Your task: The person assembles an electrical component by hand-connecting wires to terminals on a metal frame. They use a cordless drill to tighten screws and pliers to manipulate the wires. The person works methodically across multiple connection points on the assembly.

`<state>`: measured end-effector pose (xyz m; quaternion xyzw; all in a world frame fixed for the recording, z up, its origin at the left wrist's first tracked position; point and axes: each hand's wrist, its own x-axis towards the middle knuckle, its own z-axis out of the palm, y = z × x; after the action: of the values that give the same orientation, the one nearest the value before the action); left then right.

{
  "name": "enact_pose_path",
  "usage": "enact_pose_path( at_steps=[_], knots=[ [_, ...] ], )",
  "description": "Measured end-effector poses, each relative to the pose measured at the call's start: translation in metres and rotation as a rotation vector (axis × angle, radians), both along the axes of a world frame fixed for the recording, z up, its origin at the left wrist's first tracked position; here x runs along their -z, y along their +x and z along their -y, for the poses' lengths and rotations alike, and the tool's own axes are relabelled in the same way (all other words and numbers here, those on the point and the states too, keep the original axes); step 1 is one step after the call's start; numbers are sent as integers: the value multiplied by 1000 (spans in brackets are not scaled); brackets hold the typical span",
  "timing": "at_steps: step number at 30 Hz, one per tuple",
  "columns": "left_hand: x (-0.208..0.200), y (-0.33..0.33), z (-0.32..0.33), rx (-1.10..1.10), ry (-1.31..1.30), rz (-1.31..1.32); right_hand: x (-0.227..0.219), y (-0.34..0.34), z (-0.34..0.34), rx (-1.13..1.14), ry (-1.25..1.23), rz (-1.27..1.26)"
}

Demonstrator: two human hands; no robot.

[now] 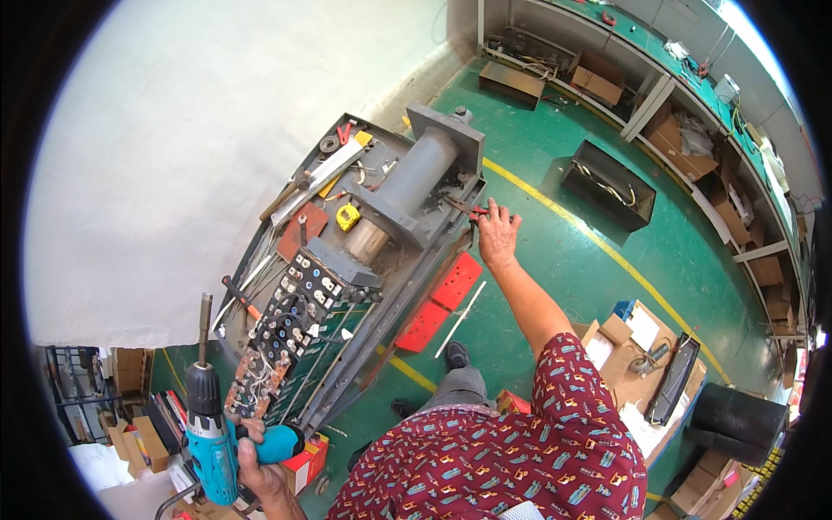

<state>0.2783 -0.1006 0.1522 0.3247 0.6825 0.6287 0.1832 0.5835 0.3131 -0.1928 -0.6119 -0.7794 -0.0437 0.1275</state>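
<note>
My left hand [263, 472] grips a teal and black power drill [213, 464], whose long bit [204, 329] points upward at the lower left. With my right arm stretched out, my right hand [497, 236] closes round red-handled pliers [471, 209] at the right edge of a grey metal bench [381, 303]. The pliers' jaws lie over the bench top, beside a thick grey cylinder with square end plates [425, 169]. Nearer to me on the bench is a block of battery cells [299, 325] with metal terminals and links on top.
On the bench lie a yellow tape measure [347, 217], a hammer [290, 195], a roll of tape [329, 144] and an orange-handled tool [242, 298]. Red plates [439, 303] lean by its right side. A black open box [608, 186] sits on the green floor. Shelving with cartons [685, 143] lines the right.
</note>
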Motion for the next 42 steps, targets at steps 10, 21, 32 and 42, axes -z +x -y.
enact_pose_path(
  at_steps=[10,21,32,42],
  knots=[
    [7,7,-4,26,-22,42,-7,12,5,22,-32,-30],
    [1,27,-40,-10,-151,11,-187,-36,189,-446,-1697,-1444],
    [24,-18,13,14,74,337,-241,-123,293,-890,-2047,-1289],
    [36,-97,108,17,134,254,-247,-198,377,-935,-2017,-1176]
  ],
)
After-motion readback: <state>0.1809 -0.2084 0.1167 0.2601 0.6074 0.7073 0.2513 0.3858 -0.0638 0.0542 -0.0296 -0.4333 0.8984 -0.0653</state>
